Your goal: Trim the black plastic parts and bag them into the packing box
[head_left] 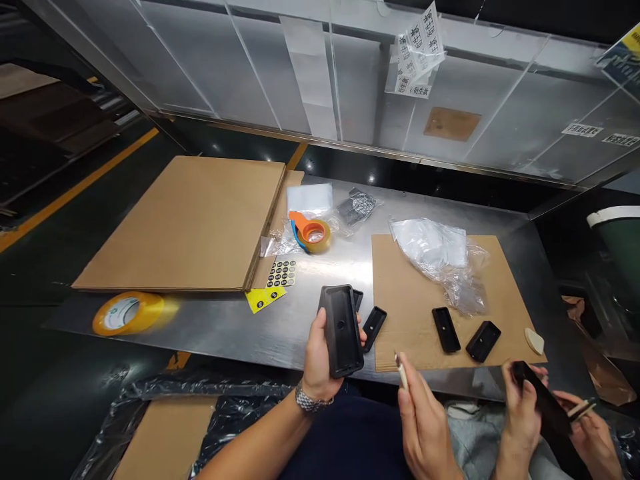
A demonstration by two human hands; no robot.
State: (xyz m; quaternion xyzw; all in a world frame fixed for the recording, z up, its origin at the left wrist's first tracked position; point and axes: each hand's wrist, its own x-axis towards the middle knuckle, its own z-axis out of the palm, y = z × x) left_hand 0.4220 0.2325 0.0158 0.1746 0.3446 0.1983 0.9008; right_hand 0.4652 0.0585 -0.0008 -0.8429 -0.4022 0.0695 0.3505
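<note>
My left hand (320, 353), with a metal watch at its wrist, is closed around a black rectangular tray (345, 330), its hollow side facing up. To the right, my right hand (423, 413) pinches a small tool with a pale handle (402, 373) and a short metal tip, apart from the tray. Just beyond the held tray lies a small black box (375, 327) at the edge of a cardboard sheet. Another dark piece behind the held tray is mostly hidden. Two more small black boxes, one (446, 329) upright and one (483, 341) tilted, are on the cardboard.
At right, a co-worker's hands (523, 407) hold a black piece and a tool. Stacked cardboard (190, 220), a tape roll (123, 315), an orange tape dispenser (313, 232), stickers (281, 275) and plastic bags (430, 243) lie on the metal table (215, 320). A shelf hangs above.
</note>
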